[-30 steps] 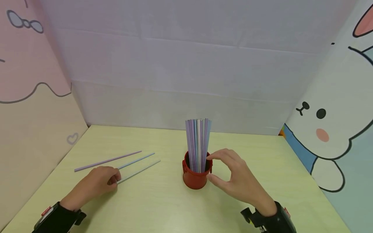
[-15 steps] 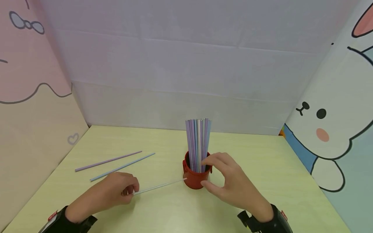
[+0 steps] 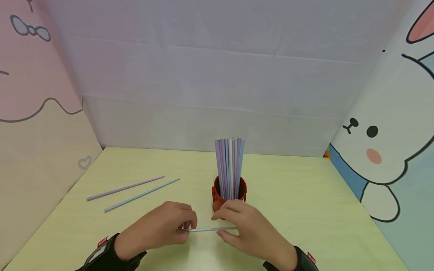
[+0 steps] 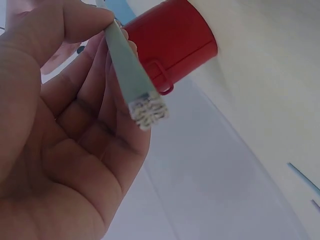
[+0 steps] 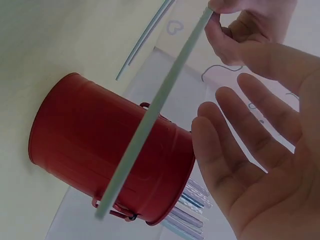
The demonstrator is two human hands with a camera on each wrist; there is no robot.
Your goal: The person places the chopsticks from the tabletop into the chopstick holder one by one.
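My left hand (image 3: 162, 227) pinches a thin pale green stick (image 3: 207, 229) between thumb and fingers near its left end. In the left wrist view the near end of the stick (image 4: 132, 70) shows a crinkled white filling. The stick lies level in front of a small red bucket (image 3: 217, 205). My right hand (image 3: 249, 227) is at the stick's right end, fingers spread and thumb apart. The right wrist view shows the stick (image 5: 155, 107) clear of the right fingers (image 5: 207, 145). Several purple, blue and pale sticks (image 3: 230, 165) stand upright in the bucket.
A purple stick (image 3: 125, 187) and a blue stick (image 3: 142, 195) lie side by side on the left of the pale table (image 3: 288, 177). A white back wall (image 3: 203, 82) and printed side panels (image 3: 383, 162) surround the table.
My left hand has lifted the pale green stick off the left of the table and carried it right. My right hand has moved from the bucket's side down to the stick's right end.
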